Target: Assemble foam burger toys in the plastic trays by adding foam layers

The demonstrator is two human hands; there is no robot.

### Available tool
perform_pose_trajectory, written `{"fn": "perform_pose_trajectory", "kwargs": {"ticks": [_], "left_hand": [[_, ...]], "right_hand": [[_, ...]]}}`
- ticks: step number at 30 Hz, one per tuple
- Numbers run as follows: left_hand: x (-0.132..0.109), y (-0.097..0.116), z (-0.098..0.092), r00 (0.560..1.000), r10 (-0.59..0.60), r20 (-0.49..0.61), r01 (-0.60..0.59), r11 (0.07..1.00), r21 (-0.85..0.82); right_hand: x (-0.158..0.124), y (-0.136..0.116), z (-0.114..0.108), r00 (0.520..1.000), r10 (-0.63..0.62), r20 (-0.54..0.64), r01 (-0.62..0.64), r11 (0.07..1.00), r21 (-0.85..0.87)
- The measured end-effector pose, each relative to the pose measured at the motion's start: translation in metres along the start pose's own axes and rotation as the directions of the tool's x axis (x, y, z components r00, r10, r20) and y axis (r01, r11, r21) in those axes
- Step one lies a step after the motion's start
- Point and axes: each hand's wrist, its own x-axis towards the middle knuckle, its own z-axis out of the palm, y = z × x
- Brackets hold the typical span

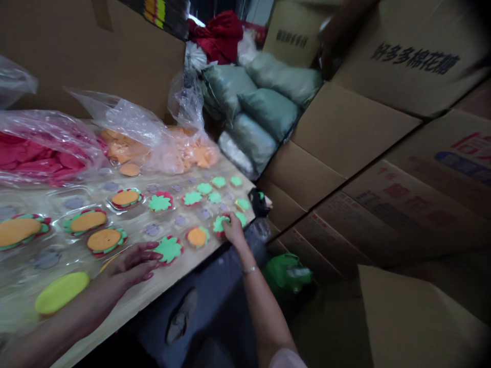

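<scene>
My left hand (130, 266) lies flat on the table (172, 278), fingers stretched toward a green flower-shaped foam piece (169, 249) on a red one. It holds nothing. My right hand (232, 228) reaches to the table's right edge and pinches a green foam flower (220, 223) lying on a red piece. Clear plastic trays (76, 204) cover the table, with stacks of red, green and orange foam shapes (103, 240) in their pockets. A yellow-green disc (61, 292) lies near my left forearm.
Plastic bags of pink pieces (38, 158) and orange pieces (161, 148) sit at the back of the table. Cardboard boxes (383, 153) are piled on the right. Grey-green sacks (264, 102) are stacked behind. A green bag (286, 271) lies on the floor.
</scene>
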Motion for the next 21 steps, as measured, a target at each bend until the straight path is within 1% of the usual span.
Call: {"fn": "perform_pose_trajectory", "kwargs": {"ticks": [4, 8, 10, 12, 14, 16, 19, 21], "left_hand": [[-0.002, 0.0, -0.008, 0.997, -0.013, -0.079, 0.013, 1.0, -0.004], [-0.004, 0.002, -0.014, 0.992, -0.045, -0.118, 0.047, 0.999, 0.017], [-0.007, 0.004, -0.014, 0.991, -0.042, -0.125, 0.046, 0.999, 0.023], [-0.009, 0.005, -0.015, 0.99, -0.043, -0.134, 0.048, 0.998, 0.029], [-0.01, 0.007, -0.018, 0.991, -0.046, -0.129, 0.052, 0.998, 0.039], [-0.009, 0.01, -0.022, 0.993, -0.058, -0.105, 0.064, 0.997, 0.051], [-0.009, 0.012, -0.03, 0.995, -0.049, -0.083, 0.055, 0.996, 0.076], [-0.013, 0.012, -0.036, 0.992, -0.012, -0.125, 0.025, 0.994, 0.103]], "right_hand": [[-0.001, 0.003, 0.01, 0.999, -0.031, 0.012, 0.032, 0.997, -0.068], [-0.001, 0.003, 0.008, 0.998, -0.062, 0.028, 0.064, 0.995, -0.078], [-0.003, 0.003, 0.008, 0.997, -0.077, 0.025, 0.08, 0.99, -0.118], [-0.008, 0.003, 0.011, 0.988, -0.156, 0.0, 0.151, 0.957, -0.249], [-0.014, 0.003, 0.016, 0.966, -0.251, -0.054, 0.208, 0.888, -0.411], [-0.018, 0.004, 0.02, 0.952, -0.29, -0.103, 0.199, 0.836, -0.511], [-0.019, 0.005, 0.021, 0.96, -0.267, -0.089, 0.181, 0.827, -0.532], [-0.018, 0.005, 0.018, 0.955, -0.283, -0.093, 0.203, 0.847, -0.49]]}}
